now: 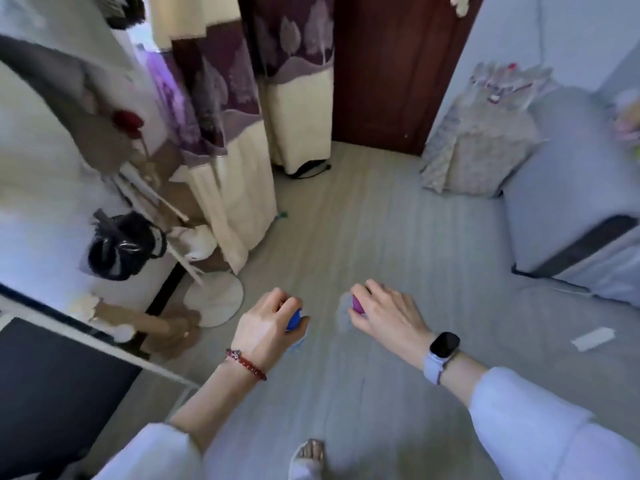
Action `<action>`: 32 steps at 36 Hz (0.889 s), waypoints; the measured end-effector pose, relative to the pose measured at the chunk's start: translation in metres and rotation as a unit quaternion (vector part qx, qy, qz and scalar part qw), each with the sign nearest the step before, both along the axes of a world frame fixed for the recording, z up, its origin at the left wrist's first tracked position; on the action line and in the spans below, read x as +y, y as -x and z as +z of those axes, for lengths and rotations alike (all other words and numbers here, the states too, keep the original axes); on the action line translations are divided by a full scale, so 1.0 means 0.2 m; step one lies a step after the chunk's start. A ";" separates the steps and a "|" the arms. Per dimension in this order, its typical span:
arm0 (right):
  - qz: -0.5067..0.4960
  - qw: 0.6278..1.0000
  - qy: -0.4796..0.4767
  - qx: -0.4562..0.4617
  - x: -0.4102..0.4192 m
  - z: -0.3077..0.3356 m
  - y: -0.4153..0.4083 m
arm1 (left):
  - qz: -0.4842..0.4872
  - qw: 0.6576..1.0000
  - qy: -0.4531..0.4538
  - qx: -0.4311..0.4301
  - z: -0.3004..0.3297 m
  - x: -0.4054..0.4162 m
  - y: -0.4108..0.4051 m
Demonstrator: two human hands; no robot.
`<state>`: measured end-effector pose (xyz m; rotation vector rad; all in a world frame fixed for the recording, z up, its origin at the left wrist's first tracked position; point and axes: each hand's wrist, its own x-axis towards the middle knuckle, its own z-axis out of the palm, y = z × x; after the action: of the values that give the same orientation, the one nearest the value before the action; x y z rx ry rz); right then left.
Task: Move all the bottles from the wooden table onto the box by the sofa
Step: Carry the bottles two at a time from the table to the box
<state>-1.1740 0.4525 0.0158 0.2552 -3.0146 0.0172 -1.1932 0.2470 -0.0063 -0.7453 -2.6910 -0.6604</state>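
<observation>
Left hand (pixel 268 318) clenched round the blue-capped clear plastic bottle (pixel 294 320), right hand (pixel 384 311) round the purple-capped one (pixel 356 304); both bottles probably light, slippery; cap grip suits.

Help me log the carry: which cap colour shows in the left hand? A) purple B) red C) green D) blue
D: the left hand grips a bottle with a blue cap; the purple cap is in the right hand.
</observation>
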 end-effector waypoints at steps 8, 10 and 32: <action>-0.115 0.982 0.106 -0.108 0.74 0.01 0.55 | -0.040 0.996 -0.029 -0.076 0.00 0.74 0.78; -0.128 0.976 0.135 -0.111 0.96 -0.03 0.69 | -0.037 0.994 -0.032 -0.103 -0.02 0.94 0.96; -0.229 0.945 0.173 -0.155 3.03 -0.12 2.37 | -0.064 0.983 0.017 -0.173 -0.08 3.05 2.81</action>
<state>-1.6489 1.0589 -0.0074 -0.5293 -3.2134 0.5876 -1.7549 0.8580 -0.0215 -0.8913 -2.9916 -0.8475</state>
